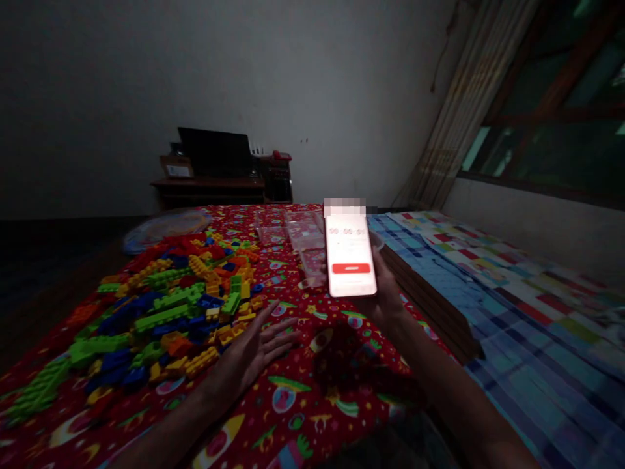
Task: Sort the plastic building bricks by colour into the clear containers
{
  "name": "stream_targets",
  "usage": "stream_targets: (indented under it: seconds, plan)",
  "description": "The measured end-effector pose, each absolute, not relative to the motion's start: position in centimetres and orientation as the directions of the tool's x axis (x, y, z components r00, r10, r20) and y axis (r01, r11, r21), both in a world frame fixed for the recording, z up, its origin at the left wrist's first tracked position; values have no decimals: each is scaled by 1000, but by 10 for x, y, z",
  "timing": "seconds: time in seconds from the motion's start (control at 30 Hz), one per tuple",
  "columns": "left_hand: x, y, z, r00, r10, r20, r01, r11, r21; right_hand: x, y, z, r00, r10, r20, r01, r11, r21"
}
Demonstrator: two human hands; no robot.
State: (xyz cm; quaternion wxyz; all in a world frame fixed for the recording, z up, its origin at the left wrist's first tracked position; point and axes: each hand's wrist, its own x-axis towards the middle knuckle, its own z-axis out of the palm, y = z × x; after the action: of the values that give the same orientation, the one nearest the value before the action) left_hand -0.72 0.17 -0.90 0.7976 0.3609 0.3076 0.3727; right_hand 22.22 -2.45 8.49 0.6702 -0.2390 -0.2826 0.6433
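Above the red patterned cloth, right of centre, the right hand grips a lit phone; nearer, the left hand, fingers apart, is just right of colourful bricks

Home bedroom; bed with plaid sheet, patchwork cover; curtain by window; screen on desk

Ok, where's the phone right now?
In the head view, the phone is just right of centre, held up in the right hand over the red patterned cloth, with the brick pile to its left.
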Motion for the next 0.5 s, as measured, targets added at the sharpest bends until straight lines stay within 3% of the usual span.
stream_targets:
  seconds: [0.1, 0.2, 0.37, 0.5]
  plan:
    - [-9, 4, -10, 531, 812, -244, -339, 467, 816, 301, -54, 105, 368, 904, 219, -527, 397, -751]
    - [-7, 4, -6, 495, 817, -297, -282, 474, 834, 391, -95, 103, 682, 669, 296, -264, 602, -754]
    - [-3, 3, 0, 460, 809, -364, -237, 508, 828, 510, -170, 41, 929, 337, 156, -91, 614, -784]
    - [-3, 6, -3, 434, 806, -402, -232, 531, 815, 543, -210, -46, 992, 105, -64, -113, 580, -807]
